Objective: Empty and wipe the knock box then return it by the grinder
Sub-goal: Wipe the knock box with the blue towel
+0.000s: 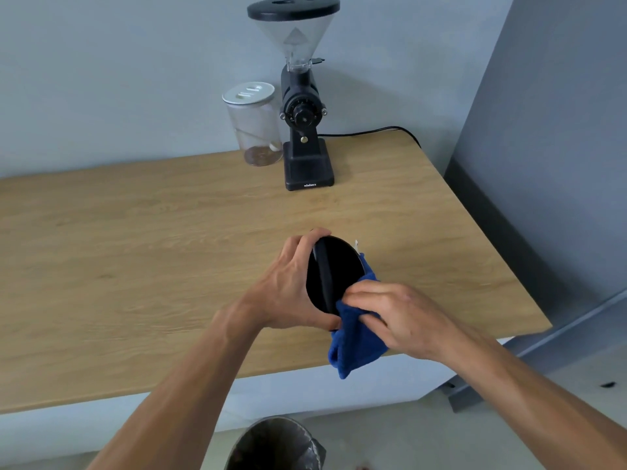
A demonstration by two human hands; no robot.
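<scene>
My left hand point(288, 286) grips the round black knock box point(339, 266) by its left side and holds it tilted above the wooden table point(135, 249), its dark inside and the knock bar across it facing me. My right hand point(403, 317) is shut on a blue cloth point(353, 347) and presses it against the box's lower right rim. Part of the cloth hangs below the box, and another part shows behind the right rim. The black coffee grinder point(305, 130) with its clear hopper stands at the back of the table.
A clear jar point(254, 127) with a silvery lid stands just left of the grinder. The grinder's black cable point(373, 132) runs right along the wall. On the floor below me is a bin point(274, 446) with a dark liner. A grey wall panel point(543, 164) rises right of the table.
</scene>
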